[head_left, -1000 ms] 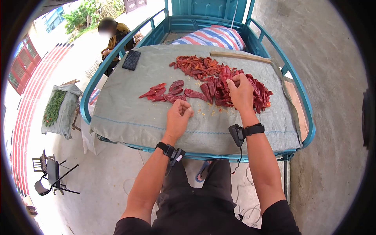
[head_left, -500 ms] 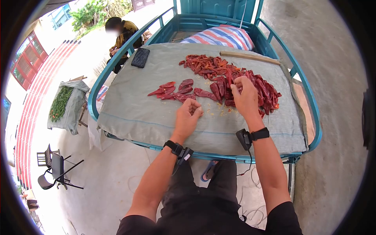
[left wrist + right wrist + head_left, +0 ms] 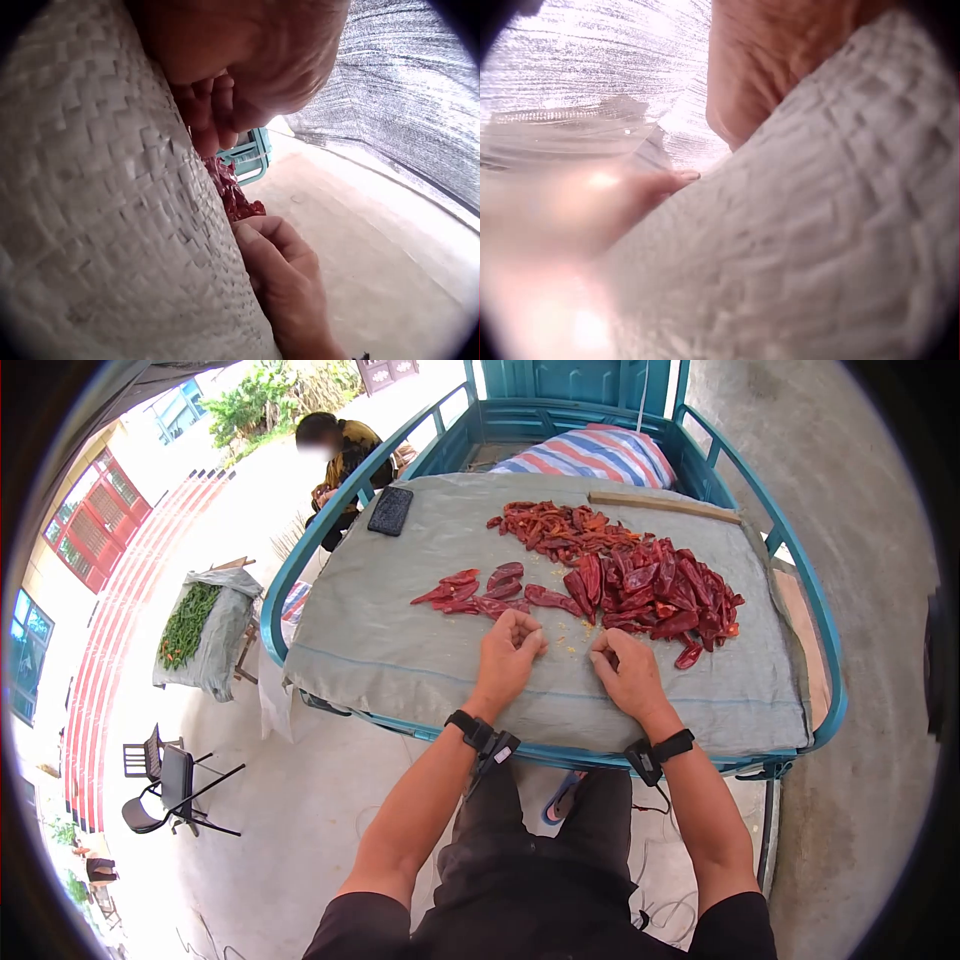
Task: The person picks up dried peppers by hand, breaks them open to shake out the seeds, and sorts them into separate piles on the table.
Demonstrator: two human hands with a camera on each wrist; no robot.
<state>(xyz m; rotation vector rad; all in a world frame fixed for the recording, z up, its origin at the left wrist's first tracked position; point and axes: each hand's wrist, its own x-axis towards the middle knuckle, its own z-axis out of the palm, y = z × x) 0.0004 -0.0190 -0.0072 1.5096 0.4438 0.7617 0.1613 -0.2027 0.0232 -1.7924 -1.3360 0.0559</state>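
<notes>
My left hand (image 3: 507,660) rests on the grey woven sheet (image 3: 400,650), its fingers loosely curled and nothing seen in them. A few dried red peppers (image 3: 465,595) lie just beyond its fingertips. My right hand (image 3: 632,675) is on the sheet a little to the right, fingers bent and thumb near the forefinger, with no pepper in it. Past it spreads a heap of larger dark red peppers (image 3: 665,590), with smaller orange-red pieces (image 3: 560,530) behind. Pale seeds (image 3: 568,645) are scattered between the hands. In the left wrist view, the right hand (image 3: 289,274) lies against the weave.
A dark phone-like slab (image 3: 390,511) lies at the sheet's left; a wooden strip (image 3: 665,507) lies at the back. Teal cart rails (image 3: 285,585) frame both sides, with a striped bag (image 3: 600,457) behind. A person (image 3: 345,460) sits beyond the left rail.
My right hand has drawn back from the pepper heap toward me, down onto the sheet. The left hand keeps its place by the small pepper group. The head view has shifted slightly.
</notes>
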